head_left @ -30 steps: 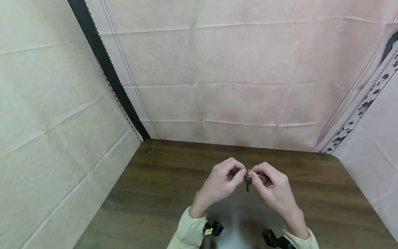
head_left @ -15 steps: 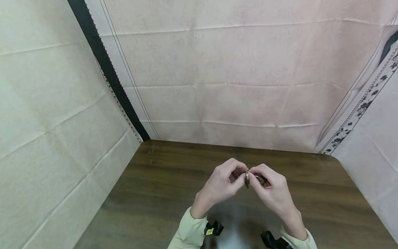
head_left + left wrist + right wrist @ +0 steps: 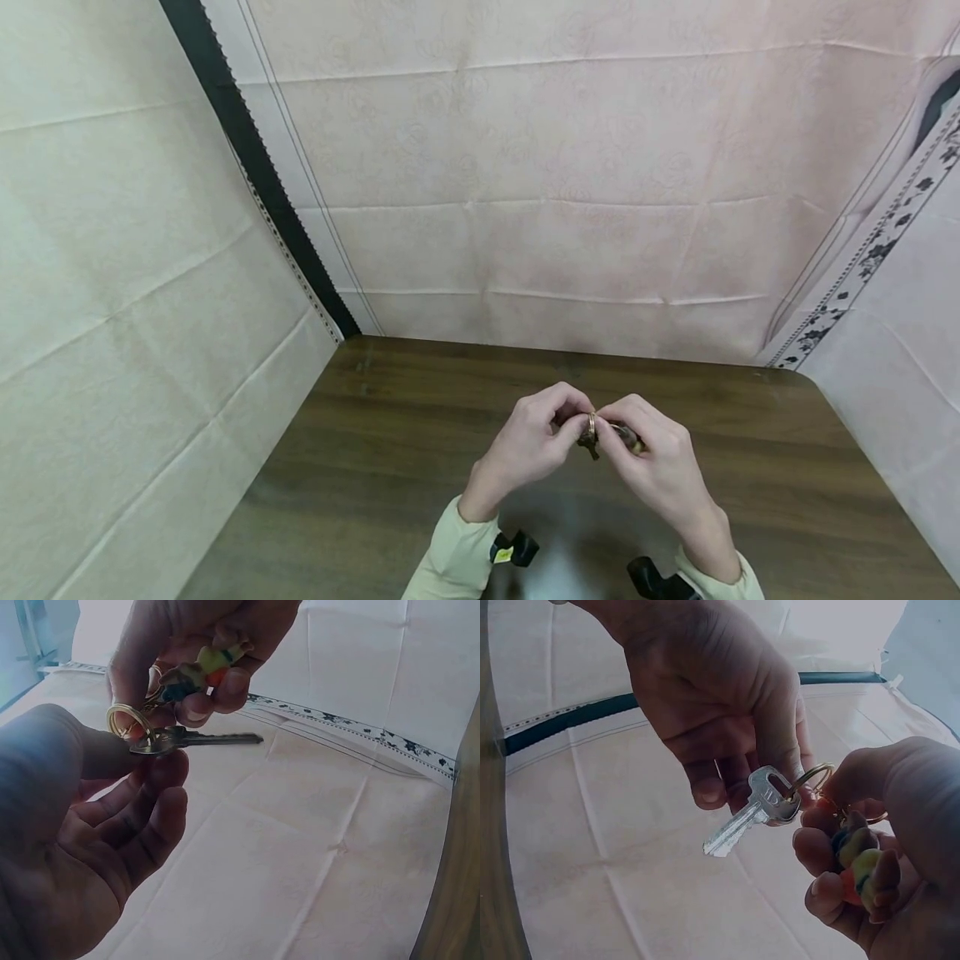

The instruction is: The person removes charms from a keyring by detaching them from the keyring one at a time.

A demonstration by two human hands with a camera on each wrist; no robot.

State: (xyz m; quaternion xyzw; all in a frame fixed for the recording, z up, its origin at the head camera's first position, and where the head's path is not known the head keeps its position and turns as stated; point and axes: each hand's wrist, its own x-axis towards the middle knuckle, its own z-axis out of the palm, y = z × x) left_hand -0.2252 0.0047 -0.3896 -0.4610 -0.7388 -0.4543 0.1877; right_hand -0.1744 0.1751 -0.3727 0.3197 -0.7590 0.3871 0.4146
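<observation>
A silver key hangs on a gold split ring, with its blade pointing away from the fingers. My left hand pinches the key's head between thumb and fingers. The ring is pinched by my right hand, whose fingertips nearly meet the left ones. A small colourful figurine charm, yellow, orange and dark green, lies against the curled fingers of the right hand, joined to the ring side by a short gold chain partly hidden by the fingers. Both hands are above the table.
The brown wooden table spreads below the hands. Pale cloth hangs behind it, with more cloth at the left and right sides. Dark wrist cameras are strapped at both sleeves.
Both hands shift slightly left with the ring between them. The key beneath the fingers changes its angle, pointing straight down earlier and slanting now.
</observation>
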